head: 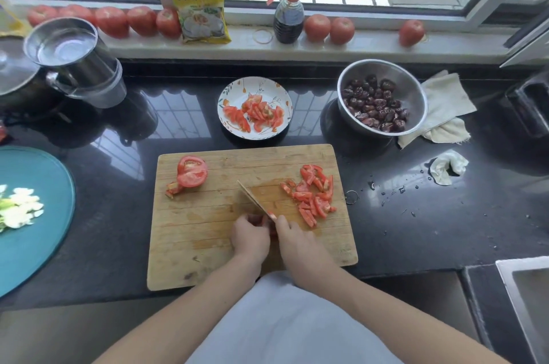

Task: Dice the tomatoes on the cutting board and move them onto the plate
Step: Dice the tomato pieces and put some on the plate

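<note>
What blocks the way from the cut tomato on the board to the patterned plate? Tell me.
Nothing visible does. The cut tomato pieces lie on the right of the cutting board, and the plate sits just beyond the board's far edge on bare dark counter. The bowl of dates stands off to the right, clear of that path.

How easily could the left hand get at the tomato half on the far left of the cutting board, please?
Probably yes. The left hand only steadies a small tomato piece beside the knife, and bare cutting board lies between it and the tomato half.
</note>
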`<state>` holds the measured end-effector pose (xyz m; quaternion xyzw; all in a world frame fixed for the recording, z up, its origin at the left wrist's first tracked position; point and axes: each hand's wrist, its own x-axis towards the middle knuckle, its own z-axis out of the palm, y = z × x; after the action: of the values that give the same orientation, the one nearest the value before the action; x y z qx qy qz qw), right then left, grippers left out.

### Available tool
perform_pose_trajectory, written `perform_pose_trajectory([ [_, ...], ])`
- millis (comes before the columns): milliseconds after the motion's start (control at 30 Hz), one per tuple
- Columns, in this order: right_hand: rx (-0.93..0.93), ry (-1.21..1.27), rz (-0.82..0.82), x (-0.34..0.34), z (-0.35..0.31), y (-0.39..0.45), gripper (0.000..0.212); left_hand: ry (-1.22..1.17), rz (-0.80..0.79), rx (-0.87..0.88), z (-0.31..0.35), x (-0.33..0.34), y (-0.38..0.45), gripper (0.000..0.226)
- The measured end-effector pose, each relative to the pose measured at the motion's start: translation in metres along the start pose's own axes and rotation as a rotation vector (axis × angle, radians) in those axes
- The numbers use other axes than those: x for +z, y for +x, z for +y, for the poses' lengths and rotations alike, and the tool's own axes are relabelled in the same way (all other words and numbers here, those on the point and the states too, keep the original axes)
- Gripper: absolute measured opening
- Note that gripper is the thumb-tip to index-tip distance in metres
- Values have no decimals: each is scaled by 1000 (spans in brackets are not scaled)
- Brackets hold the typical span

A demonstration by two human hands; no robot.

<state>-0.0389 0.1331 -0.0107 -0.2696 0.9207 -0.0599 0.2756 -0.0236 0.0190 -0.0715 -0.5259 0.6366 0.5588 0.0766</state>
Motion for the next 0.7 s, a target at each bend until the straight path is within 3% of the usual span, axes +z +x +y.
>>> perform_pose_trajectory([
  [100,28,-34,-44,1,17,-20,37,14,9,-2,-1,2,3,13],
  [267,59,-46,-73,8,24,-31,39,12,-7,-8,-3,5,6,15],
  [500,141,193,-7,-5,18,0,31,-7,14,12,-1,6,0,11],
  [600,224,219,37,-4,41,-4,28,-27,-2,17,-3,7,1,11],
  [700,189,187,83,-5,50,-11,30,-65,-33,4,-9,5,4,8],
])
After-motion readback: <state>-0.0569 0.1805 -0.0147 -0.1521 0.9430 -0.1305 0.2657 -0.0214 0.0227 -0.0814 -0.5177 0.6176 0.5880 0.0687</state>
